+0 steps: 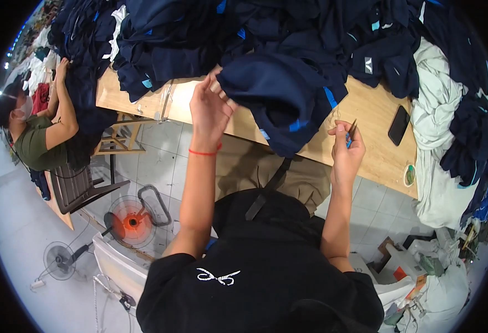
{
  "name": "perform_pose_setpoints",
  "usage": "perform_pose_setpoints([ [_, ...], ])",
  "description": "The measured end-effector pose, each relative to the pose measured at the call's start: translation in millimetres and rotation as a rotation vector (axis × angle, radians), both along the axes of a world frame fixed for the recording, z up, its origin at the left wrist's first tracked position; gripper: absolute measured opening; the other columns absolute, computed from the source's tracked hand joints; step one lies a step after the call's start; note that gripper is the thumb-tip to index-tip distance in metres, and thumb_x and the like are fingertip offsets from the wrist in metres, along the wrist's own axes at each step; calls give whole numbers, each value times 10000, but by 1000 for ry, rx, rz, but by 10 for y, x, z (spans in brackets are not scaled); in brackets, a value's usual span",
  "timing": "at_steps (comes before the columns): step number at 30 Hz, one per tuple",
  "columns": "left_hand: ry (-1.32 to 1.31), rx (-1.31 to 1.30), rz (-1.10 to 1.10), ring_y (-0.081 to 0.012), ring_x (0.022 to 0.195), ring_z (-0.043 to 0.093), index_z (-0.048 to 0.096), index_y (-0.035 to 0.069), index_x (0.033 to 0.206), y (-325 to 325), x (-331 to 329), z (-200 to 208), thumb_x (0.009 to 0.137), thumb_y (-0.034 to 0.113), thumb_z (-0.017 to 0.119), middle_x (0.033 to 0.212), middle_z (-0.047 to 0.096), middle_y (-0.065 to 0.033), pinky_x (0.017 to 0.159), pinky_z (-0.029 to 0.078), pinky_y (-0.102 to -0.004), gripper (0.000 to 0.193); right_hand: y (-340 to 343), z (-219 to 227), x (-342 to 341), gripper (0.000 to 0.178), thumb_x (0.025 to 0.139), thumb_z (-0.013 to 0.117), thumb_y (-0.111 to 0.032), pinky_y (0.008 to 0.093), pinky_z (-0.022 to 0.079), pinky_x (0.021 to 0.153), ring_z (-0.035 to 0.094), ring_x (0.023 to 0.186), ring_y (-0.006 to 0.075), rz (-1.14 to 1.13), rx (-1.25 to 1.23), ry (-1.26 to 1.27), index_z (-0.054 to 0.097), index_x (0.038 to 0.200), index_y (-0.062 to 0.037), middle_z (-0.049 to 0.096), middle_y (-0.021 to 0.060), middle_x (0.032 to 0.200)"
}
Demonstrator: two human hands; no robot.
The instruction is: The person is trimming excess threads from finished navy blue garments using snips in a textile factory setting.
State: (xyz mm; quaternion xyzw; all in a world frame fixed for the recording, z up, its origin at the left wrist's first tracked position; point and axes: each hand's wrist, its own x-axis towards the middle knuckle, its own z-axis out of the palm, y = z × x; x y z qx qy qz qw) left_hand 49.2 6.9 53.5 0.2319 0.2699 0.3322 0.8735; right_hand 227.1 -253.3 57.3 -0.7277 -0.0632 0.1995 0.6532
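Note:
A navy blue garment [271,89] with bright blue trim hangs over the near edge of the wooden table, its opening facing me. At its left edge is my left hand [213,108], fingers curled against the raised cloth, their tips partly hidden by it. My right hand [348,147], just right of the garment, is closed around small blue-handled thread snips [352,131], blades pointing up. Fine loose thread [334,115] shows by its thumb and forefinger.
Navy garments [166,39] are heaped along the back of the wooden table [374,139]. A black phone [399,125] and a tape roll [409,175] lie at right, beside pale cloth [435,100]. Another person [49,130] works at far left; fans [132,222] stand below.

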Motion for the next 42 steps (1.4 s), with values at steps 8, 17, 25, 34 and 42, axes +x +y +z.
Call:
perform_pose_setpoints([
  [8,403,163,165,-87,1026,685,538,-40,1432,-774,-109,-311,1029,25,719,1206,725,-67,881,559,-246,446,129,-29,-355,142,1003,776,-86,237,509,795,651,868,81,150,-11,-61,731,1084,21,718,31,948],
  [17,277,457,-67,-20,882,621,563,3,1431,-1090,-303,76,926,-56,803,1217,712,-64,734,516,-185,563,666,-83,-624,162,958,810,-52,193,447,705,590,768,31,288,136,96,757,1090,27,710,-18,887],
  [25,39,-145,160,-192,1057,713,680,25,1262,-857,-641,-324,1111,220,567,1173,754,-84,1025,555,-401,271,-3,27,-129,162,1052,632,-125,268,365,526,473,546,85,229,595,578,685,1176,-36,693,29,895],
  [34,-360,-398,5,-291,1290,671,729,35,1240,-578,-741,-176,1086,325,543,1336,744,-135,1167,475,-477,378,-241,209,-44,194,1105,498,-203,261,307,465,403,467,106,298,948,935,601,1162,-48,623,39,798],
  [42,-483,-286,22,-316,1373,613,707,33,1334,-612,-684,-191,1137,363,463,1424,699,-154,1253,375,-499,455,-295,263,-106,211,1129,524,-178,238,324,471,419,490,72,316,860,799,605,1228,-10,633,27,834],
])
